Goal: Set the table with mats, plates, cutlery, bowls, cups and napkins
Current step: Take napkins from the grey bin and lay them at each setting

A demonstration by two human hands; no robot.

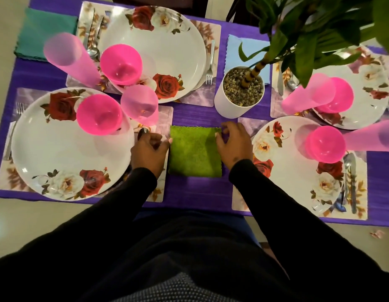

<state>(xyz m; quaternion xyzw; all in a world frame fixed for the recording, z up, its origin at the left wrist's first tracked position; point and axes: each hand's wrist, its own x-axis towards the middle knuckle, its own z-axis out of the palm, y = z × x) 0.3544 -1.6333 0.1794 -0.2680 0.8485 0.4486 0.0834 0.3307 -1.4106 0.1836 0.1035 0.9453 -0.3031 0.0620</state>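
Both hands are set at the green napkin (195,151), one on each side, so it can be laid straight. Its left edge is touched by the fingertips of the left hand (150,149), and its top right corner is pinched by the right hand (232,144). The napkin lies folded flat on the purple worktop (200,192), between the near left plate (58,153) and the near right plate (298,171). A place beside a plate was likely picked so it is easy to reach. Only napkins seem left to do.
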